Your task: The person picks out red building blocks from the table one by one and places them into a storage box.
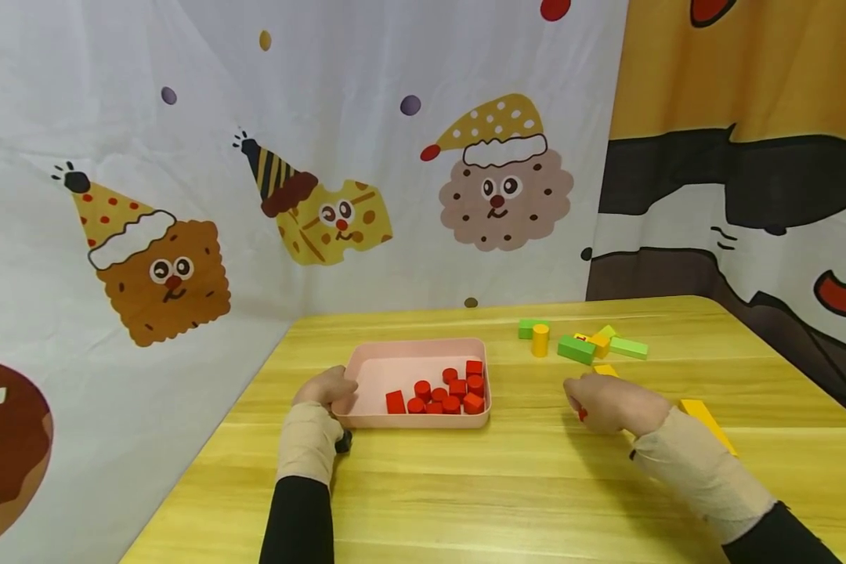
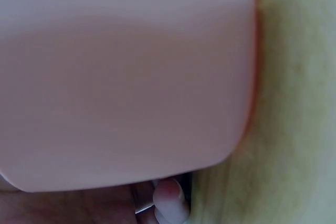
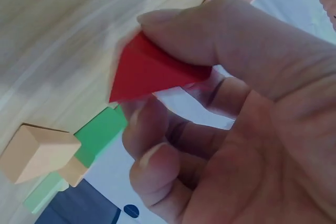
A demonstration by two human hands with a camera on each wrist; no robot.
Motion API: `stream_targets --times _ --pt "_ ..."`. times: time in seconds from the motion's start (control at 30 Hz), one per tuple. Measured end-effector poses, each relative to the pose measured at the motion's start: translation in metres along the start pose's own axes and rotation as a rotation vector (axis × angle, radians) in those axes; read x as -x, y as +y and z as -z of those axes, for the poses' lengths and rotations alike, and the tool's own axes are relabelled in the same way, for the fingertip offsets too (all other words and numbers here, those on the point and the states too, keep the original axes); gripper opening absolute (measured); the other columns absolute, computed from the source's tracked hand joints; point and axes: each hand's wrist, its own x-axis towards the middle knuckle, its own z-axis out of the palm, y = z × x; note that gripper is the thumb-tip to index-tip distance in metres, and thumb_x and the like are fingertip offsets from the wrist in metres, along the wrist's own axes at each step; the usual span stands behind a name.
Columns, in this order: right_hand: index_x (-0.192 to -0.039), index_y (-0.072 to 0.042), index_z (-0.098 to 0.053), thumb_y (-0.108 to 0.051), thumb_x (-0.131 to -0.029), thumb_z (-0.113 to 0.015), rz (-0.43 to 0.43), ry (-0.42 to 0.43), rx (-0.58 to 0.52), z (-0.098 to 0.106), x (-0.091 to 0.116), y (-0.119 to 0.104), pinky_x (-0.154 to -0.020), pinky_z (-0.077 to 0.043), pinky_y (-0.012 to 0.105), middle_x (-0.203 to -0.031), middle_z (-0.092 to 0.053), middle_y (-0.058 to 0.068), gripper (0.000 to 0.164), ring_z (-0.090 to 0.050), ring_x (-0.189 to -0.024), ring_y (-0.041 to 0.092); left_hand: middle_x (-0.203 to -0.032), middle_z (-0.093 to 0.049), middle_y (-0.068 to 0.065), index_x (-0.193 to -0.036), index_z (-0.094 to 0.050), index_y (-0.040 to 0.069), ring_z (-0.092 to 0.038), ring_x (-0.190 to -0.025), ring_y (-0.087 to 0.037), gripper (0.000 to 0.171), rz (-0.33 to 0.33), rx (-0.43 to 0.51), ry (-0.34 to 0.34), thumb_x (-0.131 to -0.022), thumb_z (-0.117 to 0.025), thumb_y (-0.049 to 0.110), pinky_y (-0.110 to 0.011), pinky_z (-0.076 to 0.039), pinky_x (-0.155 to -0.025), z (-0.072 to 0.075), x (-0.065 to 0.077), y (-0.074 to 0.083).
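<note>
My right hand (image 1: 616, 403) pinches a red triangular block (image 3: 152, 72) between thumb and fingers, above the table to the right of the pink tray (image 1: 416, 421). In the head view only a bit of that block shows under the fingers. My left hand (image 1: 324, 386) grips the tray at its left end, with fingers over the rim. The left wrist view shows the tray's pale pink surface (image 2: 131, 108) close up, with a fingertip (image 2: 169, 190) at its edge. Several red blocks (image 1: 439, 395), cubes and cylinders among them, lie in the tray's right part.
Toward the back right of the wooden table (image 1: 423, 493) stand a yellow cylinder (image 1: 540, 341), a green block (image 1: 576, 349), a light green block (image 1: 629, 348) and other pieces. A long yellow block (image 1: 708, 425) lies beside my right wrist. A printed curtain (image 1: 366, 70) hangs behind the table.
</note>
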Motion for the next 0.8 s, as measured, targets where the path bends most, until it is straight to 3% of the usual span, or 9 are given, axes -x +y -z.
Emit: stream_targets --times 0.47,0.8 --pt "-0.082 -0.014 -0.048 0.0 -0.083 -0.066 0.184 0.12 -0.055 0.016 -0.014 -0.012 -0.059 -0.04 0.028 -0.079 -0.043 0.0 0.022 -0.04 -0.067 0.015 -0.149 -0.026 -0.031 -0.144 -0.023 -0.009 -0.028 -0.132 -0.042 0.062 -0.008 -0.03 0.036 -0.095 -0.046 0.02 -0.053 -0.032 -0.106 0.012 0.008 -0.003" --pt "-0.088 -0.019 -0.05 -0.007 -0.083 -0.066 0.277 0.198 -0.091 0.009 -0.015 -0.018 -0.06 -0.043 0.026 -0.081 -0.045 -0.003 0.021 -0.043 -0.068 0.012 -0.149 -0.027 -0.029 -0.144 -0.026 -0.007 -0.026 -0.134 -0.043 0.061 -0.014 -0.056 0.031 -0.095 -0.048 0.022 -0.054 -0.029 -0.108 0.0 0.003 -0.001"
